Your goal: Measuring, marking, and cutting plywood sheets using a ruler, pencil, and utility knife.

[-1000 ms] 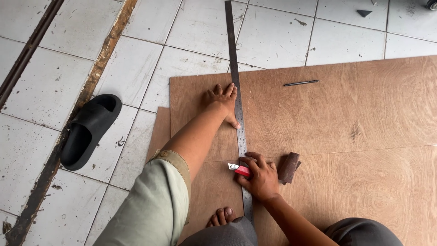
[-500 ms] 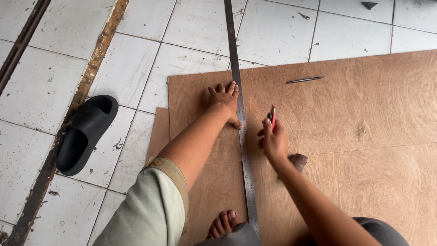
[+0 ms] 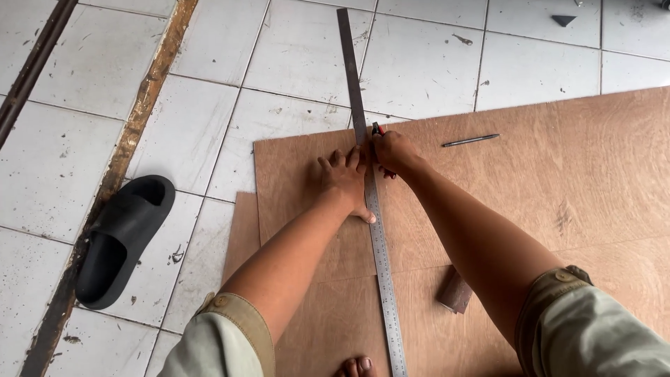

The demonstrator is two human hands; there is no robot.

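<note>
My left hand (image 3: 343, 178) presses flat on a long steel ruler (image 3: 375, 230) that lies lengthwise over a brown plywood sheet (image 3: 558, 174). My right hand (image 3: 394, 151) grips a red utility knife (image 3: 377, 130) held against the ruler's right edge, close to the sheet's far edge. The two hands touch each other at the ruler. The knife's blade is hidden by my fingers.
A black slipper (image 3: 118, 237) lies on the white tiled floor (image 3: 293, 63) to the left. A pencil (image 3: 470, 140) rests on the plywood at the far right of my hands. A small brown block (image 3: 455, 292) sits beside my right arm. My toes (image 3: 356, 366) show at the bottom.
My right hand lifted the knife from near my knees and carried it forward to the far end of the ruler. The left hand stayed on the ruler.
</note>
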